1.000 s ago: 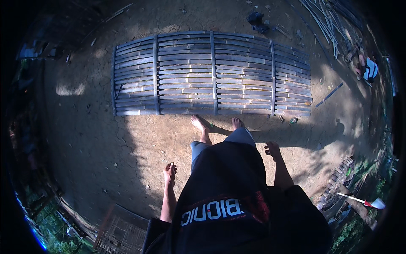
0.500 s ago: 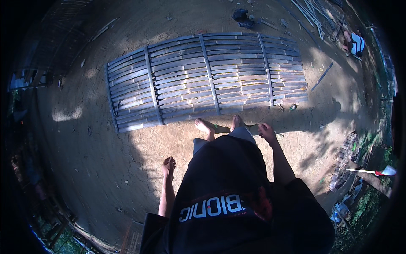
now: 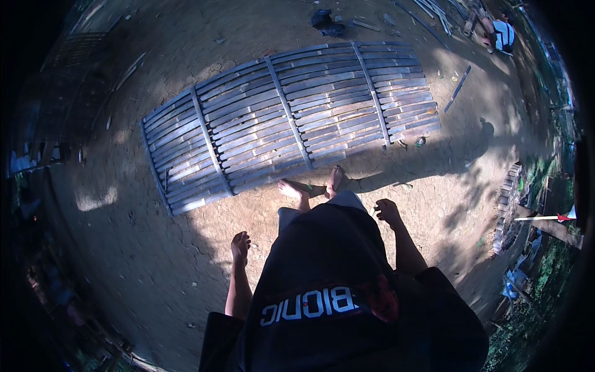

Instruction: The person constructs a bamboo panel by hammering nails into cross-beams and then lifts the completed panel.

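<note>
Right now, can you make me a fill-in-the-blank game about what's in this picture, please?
1. The bare left hand and bare right hand are holding ____.
2. Exactly ____ bare feet show by the near edge of the long grey bamboo-slatted panel.
3. In this view, the thin dark straight stick lies to the ____ of the panel.
4. The person's loose printed T-shirt is mostly coloured ____.

Missing words: nothing; two; right; black.

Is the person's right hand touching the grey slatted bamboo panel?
Apart: the head view shows brown earth ground between the right hand and the grey slatted bamboo panel.
</note>
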Demonstrator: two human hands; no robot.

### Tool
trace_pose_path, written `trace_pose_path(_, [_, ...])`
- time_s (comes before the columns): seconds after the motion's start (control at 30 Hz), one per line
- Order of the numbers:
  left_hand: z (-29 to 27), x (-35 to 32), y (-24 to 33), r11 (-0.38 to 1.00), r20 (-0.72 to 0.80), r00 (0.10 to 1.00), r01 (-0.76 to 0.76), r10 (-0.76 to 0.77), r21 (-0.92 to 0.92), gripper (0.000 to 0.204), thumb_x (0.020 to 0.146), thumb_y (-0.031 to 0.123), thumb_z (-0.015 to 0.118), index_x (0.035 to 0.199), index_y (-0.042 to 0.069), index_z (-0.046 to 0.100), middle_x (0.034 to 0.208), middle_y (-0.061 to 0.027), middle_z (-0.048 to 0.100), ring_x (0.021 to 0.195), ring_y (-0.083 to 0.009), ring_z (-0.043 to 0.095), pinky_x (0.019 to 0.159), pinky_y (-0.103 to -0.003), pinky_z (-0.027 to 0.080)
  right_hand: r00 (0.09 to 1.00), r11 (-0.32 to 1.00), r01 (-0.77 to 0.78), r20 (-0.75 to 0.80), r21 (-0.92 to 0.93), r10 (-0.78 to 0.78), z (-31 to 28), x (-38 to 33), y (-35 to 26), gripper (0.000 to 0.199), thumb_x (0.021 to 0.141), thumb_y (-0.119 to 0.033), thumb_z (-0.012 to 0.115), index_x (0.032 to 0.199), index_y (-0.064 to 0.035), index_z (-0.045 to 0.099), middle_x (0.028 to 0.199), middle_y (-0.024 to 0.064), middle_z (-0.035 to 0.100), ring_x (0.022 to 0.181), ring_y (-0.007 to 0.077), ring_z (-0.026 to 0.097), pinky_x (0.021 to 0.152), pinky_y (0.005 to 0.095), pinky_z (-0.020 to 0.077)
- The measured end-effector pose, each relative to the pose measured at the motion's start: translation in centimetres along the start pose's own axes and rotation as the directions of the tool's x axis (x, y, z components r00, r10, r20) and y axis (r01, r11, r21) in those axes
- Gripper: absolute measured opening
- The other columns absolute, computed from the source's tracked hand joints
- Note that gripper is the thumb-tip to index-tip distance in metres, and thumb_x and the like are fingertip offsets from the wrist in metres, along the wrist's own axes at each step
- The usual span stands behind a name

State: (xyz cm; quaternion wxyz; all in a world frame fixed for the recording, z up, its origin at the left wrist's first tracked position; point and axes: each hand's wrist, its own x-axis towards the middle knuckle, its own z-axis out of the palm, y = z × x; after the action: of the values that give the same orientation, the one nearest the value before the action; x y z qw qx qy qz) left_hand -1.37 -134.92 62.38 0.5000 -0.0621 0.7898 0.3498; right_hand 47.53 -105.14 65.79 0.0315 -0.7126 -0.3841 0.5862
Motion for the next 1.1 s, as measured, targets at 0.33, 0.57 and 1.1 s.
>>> trace_pose_path(0.33, [3.9, -1.5, -0.6, 0.999, 0.01, 1.0, 0.009, -0.01, 0.049, 0.036, 0.1, 0.032, 0.059, 0.122, 0.003, 0.061, 0.104, -0.0083, 0.067, 0.087, -0.0177, 0.063, 0.074, -0.033, 0.05, 0.997, 0.998, 0.069, 0.02, 0.004, -0.069, -2.2, 2.3, 1.1, 0.034, 0.099, -0.033, 0.056, 0.115, -0.0045, 0.063, 0.09, 0.0077, 0.068, 0.068, 0.0144, 0.063, 0.06, 0.0302, 0.0521])
trace_pose_path(0.57, [8.7, -3.1, -2.4, 0.997, 0.006, 0.997, 0.075, -0.075, 0.019, 0.033, 0.098, 0.03, 0.061, 0.119, 0.004, 0.062, 0.096, -0.0065, 0.065, 0.079, -0.0157, 0.061, 0.068, -0.031, 0.049, 1.0, 0.999, 0.016, 0.014, 0.029, -0.016, -6.8, 4.8, 4.9, 0.032, 0.099, -0.031, 0.055, 0.113, -0.003, 0.064, 0.09, 0.009, 0.068, 0.068, 0.0138, 0.063, 0.058, 0.0285, 0.0518])
trace_pose_path(1.1, [18.9, -7.7, -7.0, 0.883, -0.083, 0.99, -0.061, 0.112, 0.465, 0.049, 0.094, 0.034, 0.067, 0.129, 0.001, 0.058, 0.119, -0.0208, 0.061, 0.11, -0.0323, 0.06, 0.094, -0.044, 0.048, 0.943, 0.965, -0.135, 0.27, -0.224, 0.194, -2.0, 19.7, 8.5, 0.035, 0.099, -0.037, 0.059, 0.114, -0.005, 0.059, 0.085, 0.008, 0.067, 0.066, 0.0145, 0.064, 0.061, 0.0294, 0.0535])
